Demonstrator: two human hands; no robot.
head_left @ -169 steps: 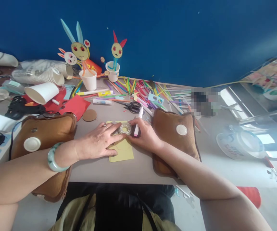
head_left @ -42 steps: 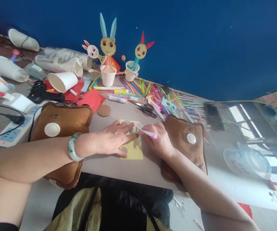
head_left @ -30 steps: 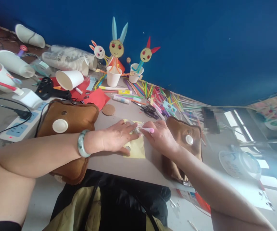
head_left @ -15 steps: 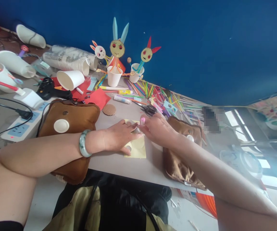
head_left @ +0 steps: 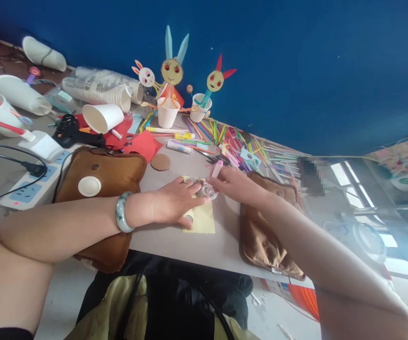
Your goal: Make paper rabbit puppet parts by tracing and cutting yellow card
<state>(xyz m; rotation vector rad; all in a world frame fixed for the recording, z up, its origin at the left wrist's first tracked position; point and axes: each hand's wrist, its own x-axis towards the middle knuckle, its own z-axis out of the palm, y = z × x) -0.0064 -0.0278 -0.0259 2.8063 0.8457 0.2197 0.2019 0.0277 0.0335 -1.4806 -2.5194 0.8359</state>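
A sheet of yellow paper [head_left: 204, 222] with round cutouts lies on the table in front of me. My left hand [head_left: 174, 200], a ring on one finger, rests on it with fingers spread, fingertips by a clear round base. That base seems to belong to a pink-handled circle cutter [head_left: 217, 169], which leans up from the paper. The fingers of my right hand [head_left: 234, 183] are closed round its handle; the cutter's lower tip is hard to make out.
Brown plush warmers [head_left: 99, 189] flank the paper. Behind it are black-handled scissors [head_left: 221, 159], a cardboard disc [head_left: 160, 162], red paper [head_left: 147, 145] and many coloured sticks [head_left: 237, 144]. A glue gun [head_left: 72, 132], power strip [head_left: 30, 182] and paper cups [head_left: 103, 118] stand left; rabbit figures [head_left: 172, 72] stand behind.
My right hand has turned and shifted slightly right, and the pink handle now tilts up more into view. The clear round base shows more. My left hand stays in place.
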